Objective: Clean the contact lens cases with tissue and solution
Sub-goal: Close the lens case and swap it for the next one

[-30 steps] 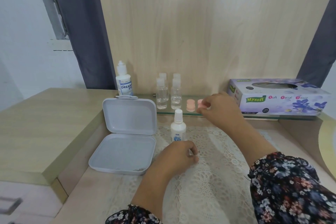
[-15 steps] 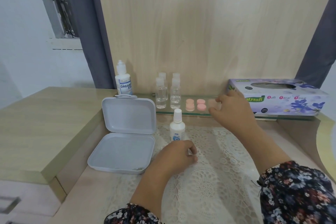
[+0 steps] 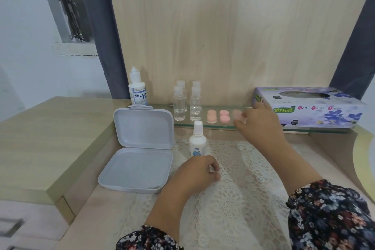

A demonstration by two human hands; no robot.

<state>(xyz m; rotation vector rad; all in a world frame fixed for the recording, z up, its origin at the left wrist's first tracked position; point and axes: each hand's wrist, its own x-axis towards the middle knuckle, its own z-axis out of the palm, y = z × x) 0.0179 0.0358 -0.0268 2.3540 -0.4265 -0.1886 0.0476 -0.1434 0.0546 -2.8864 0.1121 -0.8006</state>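
Three pink contact lens cases lie in a row on the glass shelf (image 3: 190, 125): a peach case (image 3: 211, 116), a pink case (image 3: 224, 116) and a pale pink case (image 3: 236, 113). My right hand (image 3: 260, 123) reaches over the shelf and pinches the pale case at its right end with thumb and fingertips. A small white solution bottle (image 3: 197, 142) stands upright below the shelf. My left hand (image 3: 194, 171) rests on the lace cloth (image 3: 233, 193) just in front of that bottle, fingers loosely curled, holding nothing that I can see. The purple tissue box (image 3: 310, 110) sits on the shelf's right end.
An open white plastic box (image 3: 142, 148) lies left of the bottle, its lid upright. A larger Dream Eye bottle (image 3: 138, 92) and several clear bottles (image 3: 187, 103) stand at the shelf's left. A raised wooden counter (image 3: 50, 134) flanks the left side.
My right hand left the middle pink case on the shelf and moved right, now at a third, paler case near the tissue box. My left hand stayed put.
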